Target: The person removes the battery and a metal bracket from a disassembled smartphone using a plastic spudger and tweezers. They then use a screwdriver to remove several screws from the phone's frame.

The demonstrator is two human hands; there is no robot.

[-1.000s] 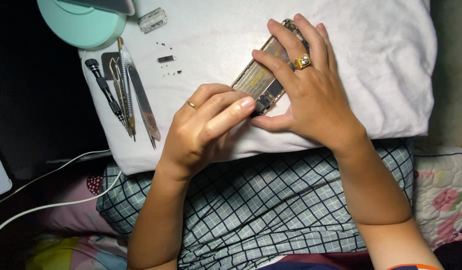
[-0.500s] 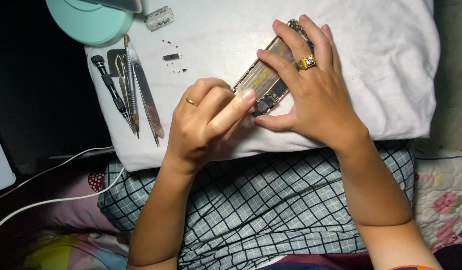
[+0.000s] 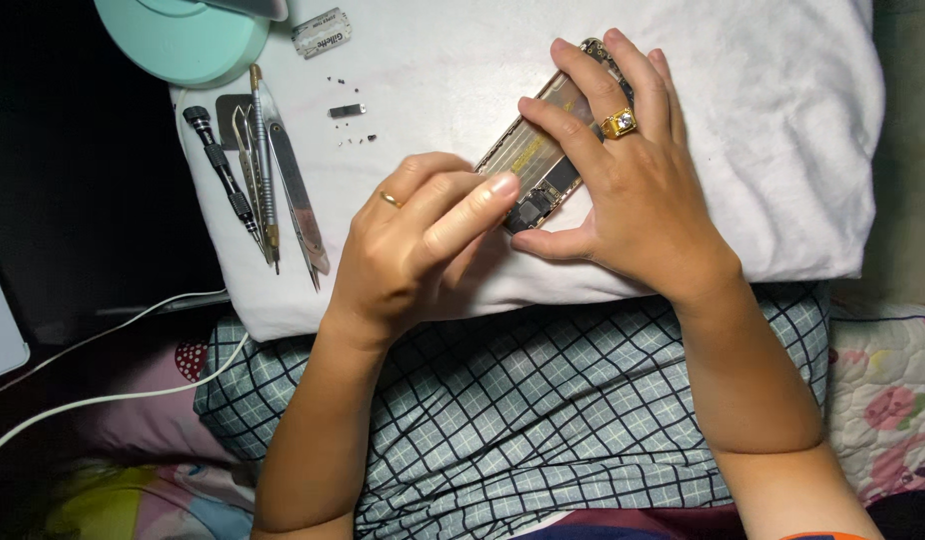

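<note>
**Steady the opened phone, work at its lower end**

The right hand is the grip here: fingers laid over the opened phone and thumb under its lower edge, pressing it onto the white pillow. The left hand is loosely curled, fingertips at the phone's 7 o'clock end; whether it pinches anything I cannot tell. Best judged: keep the phone flat and move only the fingertips. At 9 o'clock lie tiny screws; farther out, the screwdriver and tweezers.
</note>
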